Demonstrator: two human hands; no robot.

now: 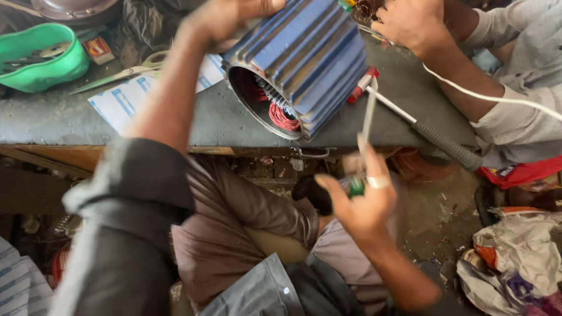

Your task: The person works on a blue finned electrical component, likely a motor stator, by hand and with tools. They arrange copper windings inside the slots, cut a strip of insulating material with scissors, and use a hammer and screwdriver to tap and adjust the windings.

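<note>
Blue motor housing (304, 55) is gripped at far end by left hand (225, 17). Green-handled tool (364, 146) is clamped in right hand (363, 202), blurred. Scissors (126, 73) & green bowl (38, 55) lie left; co-worker's hand (413, 23) is far right.

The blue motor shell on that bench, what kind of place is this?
Probably a motor repair workshop: a blue ribbed motor shell with red windings inside lies on a worn bench, beside scissors and a green bowl of tools.

Your right hand (366, 202) is below the bench edge (175, 140), in open air. Straight above it the finned blue motor housing (304, 58) blocks the bench. To its right, a grey-handled tool (433, 137) and another person's hand (410, 23) close that side. Left of the housing, papers (126, 99), scissors (126, 73) and a green bowl (41, 58) occupy the surface.
</note>
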